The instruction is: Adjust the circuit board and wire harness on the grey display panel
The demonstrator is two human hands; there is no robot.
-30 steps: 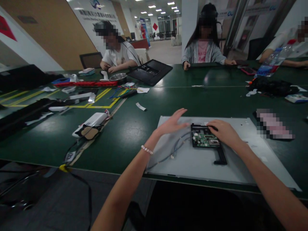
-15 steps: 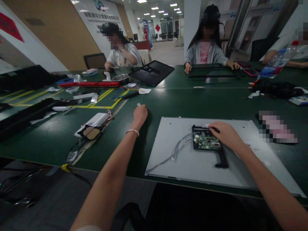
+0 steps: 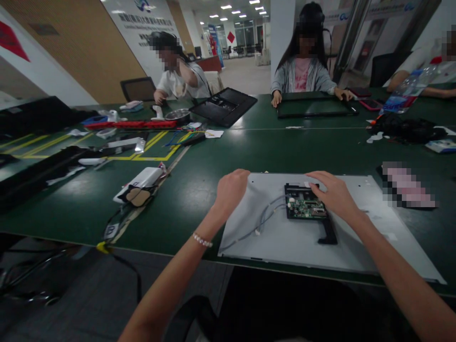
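Observation:
A circuit board (image 3: 306,208) sits in a black plastic bracket (image 3: 328,232) on a large pale flat panel (image 3: 270,247). Grey cables (image 3: 261,221) run from the board towards the panel's near left corner. At the bracket's upper right edge is my right hand (image 3: 333,192), its thumb and forefinger apart. A small white piece (image 3: 307,184) shows by those fingertips. Over the panel's far left corner, my left hand (image 3: 232,192) is closed with its fingers curled. What it holds, if anything, is hidden.
Left of the panel lies a white wrapped battery-like pack (image 3: 140,185) with cables. A phone (image 3: 408,185) lies to the right. Across the green table (image 3: 213,147), a person holds a black frame (image 3: 317,114). A black laptop-like shell (image 3: 228,105) and a bottle (image 3: 402,95) stand farther off.
My left hand has moved right, from the bare table to the panel's far left corner. The fingers of my right hand have spread from a pinch at the bracket.

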